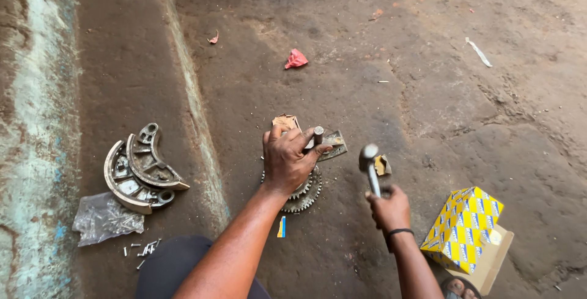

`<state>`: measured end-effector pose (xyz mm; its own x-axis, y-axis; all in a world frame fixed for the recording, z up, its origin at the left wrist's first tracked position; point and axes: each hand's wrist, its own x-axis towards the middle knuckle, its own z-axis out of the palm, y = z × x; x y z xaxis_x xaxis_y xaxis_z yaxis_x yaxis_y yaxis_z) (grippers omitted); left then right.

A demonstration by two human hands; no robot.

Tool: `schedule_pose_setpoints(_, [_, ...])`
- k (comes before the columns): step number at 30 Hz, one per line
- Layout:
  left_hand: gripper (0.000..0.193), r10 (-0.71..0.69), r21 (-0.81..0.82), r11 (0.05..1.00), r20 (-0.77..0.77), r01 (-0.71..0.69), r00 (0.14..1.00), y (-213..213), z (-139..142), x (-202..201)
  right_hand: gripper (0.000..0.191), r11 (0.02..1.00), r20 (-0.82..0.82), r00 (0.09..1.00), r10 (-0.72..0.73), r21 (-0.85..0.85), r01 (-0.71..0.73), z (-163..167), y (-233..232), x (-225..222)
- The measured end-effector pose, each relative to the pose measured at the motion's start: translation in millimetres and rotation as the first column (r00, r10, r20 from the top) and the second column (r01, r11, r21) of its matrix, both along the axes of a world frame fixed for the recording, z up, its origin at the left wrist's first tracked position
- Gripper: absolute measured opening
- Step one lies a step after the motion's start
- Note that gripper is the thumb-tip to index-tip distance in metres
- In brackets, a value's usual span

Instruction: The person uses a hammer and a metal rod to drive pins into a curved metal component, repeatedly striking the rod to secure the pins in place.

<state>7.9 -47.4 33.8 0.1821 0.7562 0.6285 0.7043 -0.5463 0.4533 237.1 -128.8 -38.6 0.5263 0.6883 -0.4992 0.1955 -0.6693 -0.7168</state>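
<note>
You are crouched over a dirt floor point(379, 42), brown and packed, with a pale, worn concrete strip point(36, 121) running down its left edge. On the darker band beside that strip lie two curved metal brake shoes point(139, 167), one nested against the other, and just below them a crumpled clear plastic bag point(104, 218) with a scatter of small pins point(143, 250) near it. Well apart, at lower right, a yellow and blue checked box point(463, 228) stands on a flattened piece of cardboard point(492, 262). In the middle, your left hand point(287, 159) presses down on a toothed gear point(304, 194) that lies flat on the ground, and its fingers are closed around a short metal punch point(318, 135) held upright above the gear. Your right hand point(387, 207) is clenched on the handle of a hammer point(369, 163), whose steel head is raised just to the right of the punch, not touching it. Beyond the left hand lie some flat scraps of metal and card point(333, 143). Farther up the floor sits a crumpled red scrap point(295, 59), and near your left forearm a small blue and yellow strip point(281, 227).
</note>
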Motion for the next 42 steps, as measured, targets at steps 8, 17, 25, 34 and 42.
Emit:
schedule_pose_setpoints(8, [0.047,0.046,-0.1,0.994,-0.025,-0.048,0.999,0.6,0.5,4.7,0.044,0.852,-0.016,0.97,0.241,0.482,-0.204,151.4,-0.4,-17.5])
schedule_pose_setpoints(17, [0.036,0.022,-0.046,0.999,-0.007,-0.023,1.0,-2.0,3.4,8.2,0.053,0.58,0.499,0.774,0.389,0.52,-0.627,194.4,-19.1,-38.6])
schedule_pose_setpoints(25, [0.035,0.018,0.017,1.0,0.037,-0.019,0.999,1.9,-2.2,11.6,0.047,0.517,0.385,0.863,0.326,0.692,-0.504,226.6,-26.3,-52.8])
schedule_pose_setpoints(34, [0.033,0.021,-0.025,0.999,0.0,-0.021,1.0,3.2,1.3,9.8,0.031,0.559,0.772,0.555,0.31,0.325,-0.763,216.9,-14.4,-48.5])
schedule_pose_setpoints(42, [0.031,-0.033,-0.087,0.996,0.019,0.034,0.999,-0.3,20.6,5.9,0.046,0.408,0.549,0.743,0.383,0.621,-0.669,214.1,-20.0,-47.0])
